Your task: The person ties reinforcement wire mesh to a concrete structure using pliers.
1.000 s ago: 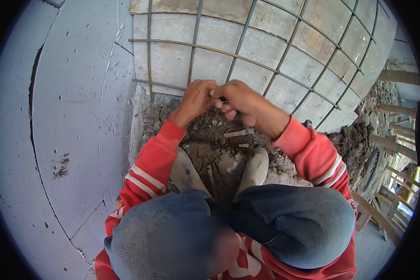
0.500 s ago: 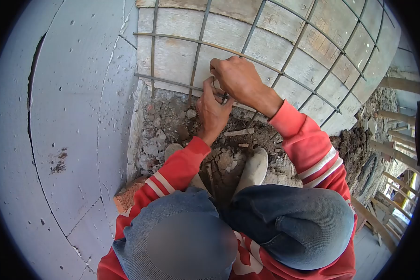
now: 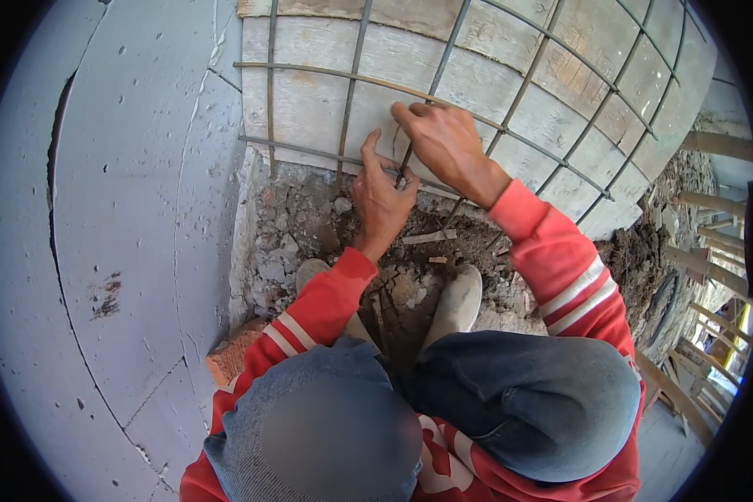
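Fingers on the left hand have spread since half a second ago, and the right hand sits slightly farther right; against the first frame, the two stand apart. Nearest to me, the jeans fill the lower centre of the frame, with the red sleeves reaching up either side. Beyond them I see boots, a brick at lower left and rubble left of centre.

At upper centre, the left index finger points up and the thumb lies just beside the low crossing, where the lower crossbar meets a steep bar. I judge this the relation that counts: the left hand is nearer the crossing, while the right is above it and to its right. The crossbar slopes gently down rightward; the steep bar leans from upper right to lower left, passing behind the right hand. The right fingers curl, index toward the left; I can't tell whether they pinch anything. Behind the bars I see pale boards, and timbers at far right.
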The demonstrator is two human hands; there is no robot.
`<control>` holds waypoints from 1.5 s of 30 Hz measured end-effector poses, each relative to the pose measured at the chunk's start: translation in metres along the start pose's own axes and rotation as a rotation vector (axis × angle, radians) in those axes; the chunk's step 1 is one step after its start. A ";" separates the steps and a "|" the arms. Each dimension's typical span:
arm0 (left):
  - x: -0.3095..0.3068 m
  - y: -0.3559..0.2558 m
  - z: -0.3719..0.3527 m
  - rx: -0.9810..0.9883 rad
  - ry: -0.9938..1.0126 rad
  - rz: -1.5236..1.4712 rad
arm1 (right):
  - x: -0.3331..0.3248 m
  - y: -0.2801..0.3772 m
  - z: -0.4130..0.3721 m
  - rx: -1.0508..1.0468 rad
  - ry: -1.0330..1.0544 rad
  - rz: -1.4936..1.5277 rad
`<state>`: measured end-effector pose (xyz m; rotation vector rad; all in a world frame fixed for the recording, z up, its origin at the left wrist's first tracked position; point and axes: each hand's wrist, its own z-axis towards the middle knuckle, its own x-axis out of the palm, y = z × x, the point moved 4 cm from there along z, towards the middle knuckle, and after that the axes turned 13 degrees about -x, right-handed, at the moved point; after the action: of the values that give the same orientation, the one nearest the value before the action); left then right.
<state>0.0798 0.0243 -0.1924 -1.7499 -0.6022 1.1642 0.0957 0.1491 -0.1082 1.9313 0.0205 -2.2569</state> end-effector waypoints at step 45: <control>-0.026 0.045 -0.026 0.057 0.065 -0.041 | -0.007 0.034 -0.325 1.152 -0.904 0.452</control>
<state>0.0879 -0.0276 -0.2167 -1.7122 -0.5583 1.0824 0.4195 0.1558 -0.1499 0.6915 -1.8955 -2.7104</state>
